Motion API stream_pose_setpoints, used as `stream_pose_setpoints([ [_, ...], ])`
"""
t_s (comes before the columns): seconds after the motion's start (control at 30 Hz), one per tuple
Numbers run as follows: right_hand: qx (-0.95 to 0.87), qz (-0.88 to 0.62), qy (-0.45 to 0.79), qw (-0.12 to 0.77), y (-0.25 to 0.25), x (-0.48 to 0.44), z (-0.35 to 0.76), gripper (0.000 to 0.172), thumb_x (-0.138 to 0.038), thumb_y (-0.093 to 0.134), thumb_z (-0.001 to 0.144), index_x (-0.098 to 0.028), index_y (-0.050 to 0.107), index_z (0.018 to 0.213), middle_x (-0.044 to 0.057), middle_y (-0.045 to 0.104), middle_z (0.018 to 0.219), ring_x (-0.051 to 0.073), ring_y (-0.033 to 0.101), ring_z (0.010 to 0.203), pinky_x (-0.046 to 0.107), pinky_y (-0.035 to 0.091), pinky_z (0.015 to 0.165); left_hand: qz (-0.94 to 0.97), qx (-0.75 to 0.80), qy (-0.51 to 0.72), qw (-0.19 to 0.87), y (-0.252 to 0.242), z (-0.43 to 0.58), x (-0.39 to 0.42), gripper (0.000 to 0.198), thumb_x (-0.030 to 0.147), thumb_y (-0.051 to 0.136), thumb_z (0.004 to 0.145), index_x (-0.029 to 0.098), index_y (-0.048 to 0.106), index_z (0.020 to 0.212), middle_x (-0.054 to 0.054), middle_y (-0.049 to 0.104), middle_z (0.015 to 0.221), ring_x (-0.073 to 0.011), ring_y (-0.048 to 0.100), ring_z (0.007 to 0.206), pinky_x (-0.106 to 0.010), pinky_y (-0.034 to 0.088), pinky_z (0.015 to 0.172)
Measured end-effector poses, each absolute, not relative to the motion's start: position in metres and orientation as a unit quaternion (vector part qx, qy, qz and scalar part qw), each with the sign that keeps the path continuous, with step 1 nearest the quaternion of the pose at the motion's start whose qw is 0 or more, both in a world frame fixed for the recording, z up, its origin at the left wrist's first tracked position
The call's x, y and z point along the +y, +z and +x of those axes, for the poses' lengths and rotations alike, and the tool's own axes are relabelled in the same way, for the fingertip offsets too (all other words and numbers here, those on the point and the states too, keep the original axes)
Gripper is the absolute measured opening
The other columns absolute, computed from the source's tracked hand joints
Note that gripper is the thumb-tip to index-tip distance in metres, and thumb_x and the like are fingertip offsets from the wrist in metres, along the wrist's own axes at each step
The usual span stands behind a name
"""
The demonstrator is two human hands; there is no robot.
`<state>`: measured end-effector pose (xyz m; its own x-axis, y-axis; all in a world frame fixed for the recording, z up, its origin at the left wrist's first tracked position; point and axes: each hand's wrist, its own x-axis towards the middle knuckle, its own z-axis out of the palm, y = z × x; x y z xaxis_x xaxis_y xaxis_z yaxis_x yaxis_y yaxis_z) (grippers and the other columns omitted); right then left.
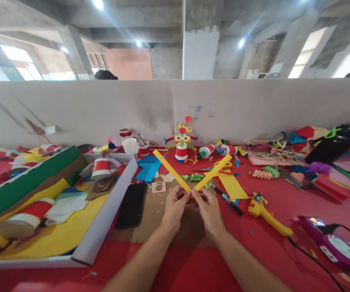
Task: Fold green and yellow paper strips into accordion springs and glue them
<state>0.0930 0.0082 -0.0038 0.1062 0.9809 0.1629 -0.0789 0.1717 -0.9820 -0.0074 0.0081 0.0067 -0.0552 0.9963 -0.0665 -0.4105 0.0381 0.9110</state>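
Observation:
My left hand point(174, 211) and my right hand point(209, 211) meet over a brown cardboard sheet point(153, 215) on the red table. Both pinch the joined ends of two yellow paper strips. One strip point(170, 169) rises up to the left, the other point(214, 171) rises up to the right, forming a V. A paper-cup robot figure point(181, 144) stands behind them near the white partition.
A black phone point(131, 205) lies left of my hands beside a shallow box point(102, 227) holding paper sheets and red cups. A yellow glue gun point(267, 215), a purple corded device point(329, 241), a yellow sheet point(232, 186) and scattered paper scraps lie to the right.

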Motion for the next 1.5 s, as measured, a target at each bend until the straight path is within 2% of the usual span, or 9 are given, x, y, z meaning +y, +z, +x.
stream_pose_setpoints([
  [0.13, -0.532, -0.483, 0.417, 0.556, 0.004, 0.019, 0.097, 0.032, -0.047, 0.055, 0.074, -0.018, 0.061, 0.062, -0.001, 0.057, 0.054, 0.014, 0.049, 0.052, 0.024, 0.036, 0.049, 0.362, 0.414, 0.592, 0.59, 0.009, -0.012, 0.013, 0.023, 0.029, 0.071, 0.06, 0.015, 0.061, 0.075, 0.0, 0.062, 0.068, -0.0094, 0.057, 0.06, -0.022, 0.046, 0.061],
  [0.27, -0.535, -0.486, 0.44, 0.533, 0.012, 0.031, 0.096, 0.028, -0.044, 0.057, 0.072, -0.018, 0.062, 0.062, -0.001, 0.057, 0.054, 0.012, 0.048, 0.05, 0.024, 0.034, 0.048, 0.345, 0.385, 0.605, 0.606, 0.013, -0.016, 0.014, 0.022, 0.025, 0.072, 0.059, 0.015, 0.062, 0.076, 0.0, 0.063, 0.071, -0.0085, 0.057, 0.059, -0.023, 0.047, 0.065],
  [0.43, -0.509, -0.465, 0.475, 0.547, 0.01, 0.03, 0.098, 0.029, -0.045, 0.058, 0.073, -0.017, 0.063, 0.067, -0.001, 0.056, 0.058, 0.011, 0.045, 0.051, 0.022, 0.033, 0.047, 0.316, 0.374, 0.593, 0.639, 0.015, -0.017, 0.012, 0.023, 0.021, 0.071, 0.059, 0.015, 0.063, 0.08, -0.003, 0.066, 0.077, -0.0118, 0.061, 0.064, -0.026, 0.049, 0.067],
  [0.57, -0.543, -0.459, 0.442, 0.547, 0.006, 0.026, 0.108, 0.027, -0.044, 0.056, 0.076, -0.018, 0.063, 0.071, -0.001, 0.056, 0.059, 0.012, 0.049, 0.055, 0.023, 0.035, 0.05, 0.321, 0.377, 0.601, 0.628, 0.013, -0.014, 0.011, 0.026, 0.023, 0.072, 0.059, 0.014, 0.063, 0.082, -0.004, 0.066, 0.077, -0.0132, 0.061, 0.065, -0.029, 0.05, 0.068],
  [0.7, -0.552, -0.449, 0.463, 0.529, 0.004, 0.024, 0.108, 0.025, -0.041, 0.061, 0.073, -0.019, 0.065, 0.084, 0.002, 0.063, 0.074, 0.014, 0.055, 0.062, 0.023, 0.041, 0.054, 0.316, 0.397, 0.625, 0.593, 0.009, -0.014, 0.012, 0.024, 0.023, 0.073, 0.059, 0.015, 0.064, 0.08, -0.002, 0.064, 0.075, -0.0114, 0.06, 0.066, -0.027, 0.049, 0.069],
  [0.9, -0.55, -0.466, 0.44, 0.535, 0.0, 0.02, 0.103, 0.025, -0.04, 0.06, 0.074, -0.017, 0.066, 0.082, 0.003, 0.065, 0.074, 0.016, 0.058, 0.066, 0.027, 0.046, 0.061, 0.314, 0.424, 0.612, 0.589, 0.003, -0.017, 0.014, 0.018, 0.02, 0.072, 0.059, 0.013, 0.063, 0.073, 0.0, 0.061, 0.066, -0.0085, 0.055, 0.062, -0.021, 0.043, 0.062],
  [1.03, -0.511, -0.453, 0.476, 0.554, 0.0, 0.02, 0.103, 0.024, -0.038, 0.061, 0.073, -0.018, 0.066, 0.085, 0.003, 0.068, 0.081, 0.017, 0.061, 0.069, 0.029, 0.048, 0.066, 0.305, 0.437, 0.611, 0.585, 0.003, -0.015, 0.014, 0.022, 0.018, 0.073, 0.056, 0.013, 0.064, 0.075, -0.001, 0.063, 0.067, -0.0101, 0.056, 0.062, -0.022, 0.042, 0.062],
  [1.17, -0.513, -0.44, 0.495, 0.547, 0.002, 0.018, 0.101, 0.021, -0.035, 0.063, 0.072, -0.019, 0.066, 0.086, 0.002, 0.068, 0.079, 0.016, 0.06, 0.071, 0.029, 0.048, 0.069, 0.303, 0.425, 0.628, 0.577, 0.006, -0.014, 0.013, 0.02, 0.017, 0.073, 0.056, 0.012, 0.065, 0.074, -0.002, 0.064, 0.068, -0.0122, 0.058, 0.066, -0.024, 0.043, 0.066],
  [1.5, -0.436, -0.393, 0.565, 0.58, 0.008, 0.019, 0.102, 0.016, -0.028, 0.068, 0.067, -0.019, 0.069, 0.08, 0.001, 0.066, 0.076, 0.011, 0.055, 0.064, 0.025, 0.045, 0.064, 0.211, 0.331, 0.59, 0.705, 0.011, -0.02, 0.016, 0.016, 0.005, 0.07, 0.056, 0.012, 0.066, 0.071, -0.003, 0.066, 0.069, -0.0092, 0.06, 0.064, -0.02, 0.047, 0.067],
])
